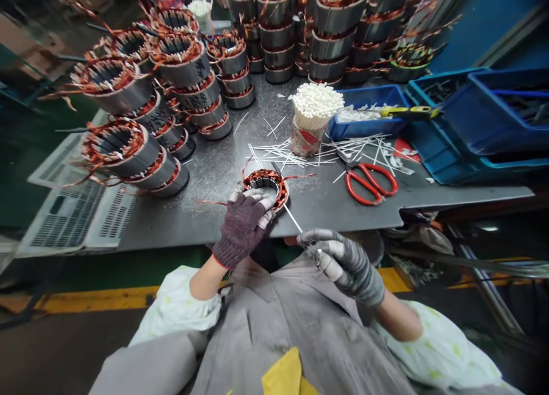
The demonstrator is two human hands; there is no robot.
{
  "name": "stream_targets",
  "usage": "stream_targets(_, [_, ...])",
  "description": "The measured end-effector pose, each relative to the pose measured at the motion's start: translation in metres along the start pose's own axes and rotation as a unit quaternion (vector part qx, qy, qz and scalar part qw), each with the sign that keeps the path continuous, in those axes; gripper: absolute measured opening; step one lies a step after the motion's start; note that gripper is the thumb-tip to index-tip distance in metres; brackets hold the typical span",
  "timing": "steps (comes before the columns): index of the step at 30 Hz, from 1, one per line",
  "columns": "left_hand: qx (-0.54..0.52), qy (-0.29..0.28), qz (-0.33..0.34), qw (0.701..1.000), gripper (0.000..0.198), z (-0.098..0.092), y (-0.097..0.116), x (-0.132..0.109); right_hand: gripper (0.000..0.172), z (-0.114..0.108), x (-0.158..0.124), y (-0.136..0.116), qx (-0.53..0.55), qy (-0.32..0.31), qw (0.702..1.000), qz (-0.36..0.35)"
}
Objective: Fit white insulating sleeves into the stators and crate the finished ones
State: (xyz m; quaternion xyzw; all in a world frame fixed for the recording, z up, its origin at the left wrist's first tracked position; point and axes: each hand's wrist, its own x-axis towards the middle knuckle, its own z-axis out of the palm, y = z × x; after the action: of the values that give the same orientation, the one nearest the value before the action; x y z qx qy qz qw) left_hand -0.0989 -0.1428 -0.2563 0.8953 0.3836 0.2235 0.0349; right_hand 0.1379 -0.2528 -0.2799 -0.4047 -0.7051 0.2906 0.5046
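Note:
A motor stator (pixel 281 190) with orange copper windings rests near the table's front edge. My left hand (pixel 244 223), in a dark maroon glove with pale fingertips, is closed over its near left rim. Part of the stator is hidden beneath those fingers. My right hand (pixel 343 263), in a grey knit glove, is off the table edge at the right, fingers pinched on a thin white stick (pixel 293 218). The stick's far end reaches the stator's right side; I cannot tell whether it is inserted. Loose white sticks (pixel 274 154) lie scattered behind the stator.
A cup (pixel 306 138) packed with white sticks stands behind. Red-handled scissors (pixel 371 183) lie to the right, near blue bins (pixel 454 160). A yellow-handled tool (pixel 407 112) lies across a small blue tray (pixel 355 131). Stacked stators (pixel 146 155) occupy the left and back.

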Motion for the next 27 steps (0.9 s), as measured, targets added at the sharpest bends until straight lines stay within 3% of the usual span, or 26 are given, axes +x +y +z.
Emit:
stream_targets(5, [-0.003, 0.008, -0.016, 1.0, 0.032, 0.001, 0.005, 0.002, 0.017, 0.013, 0.007, 0.009, -0.03, -0.01, 1.0, 0.004])
stream_targets(10, [-0.003, 0.072, -0.031, 0.997, 0.029, 0.006, 0.009, 0.002, 0.016, 0.015, 0.018, 0.009, -0.083, 0.01, 0.996, -0.031])
stream_targets(15, [-0.008, 0.045, -0.022, 0.999, 0.026, 0.002, 0.01, 0.003, 0.018, 0.007, 0.008, -0.003, -0.092, -0.024, 0.995, -0.011])
stream_targets(20, [-0.004, 0.073, -0.036, 0.997, 0.029, 0.007, 0.01, 0.003, 0.019, 0.015, 0.015, 0.008, -0.069, -0.027, 0.997, -0.005])
stream_targets(24, [0.004, 0.131, -0.135, 0.982, 0.041, 0.016, 0.016, 0.005, 0.02, 0.033, 0.039, 0.025, 0.011, 0.026, 0.998, 0.048])
stream_targets(27, [-0.017, 0.161, -0.164, 0.973, 0.035, 0.019, 0.021, 0.009, 0.024, 0.043, 0.058, 0.029, 0.144, 0.087, 0.971, 0.168])
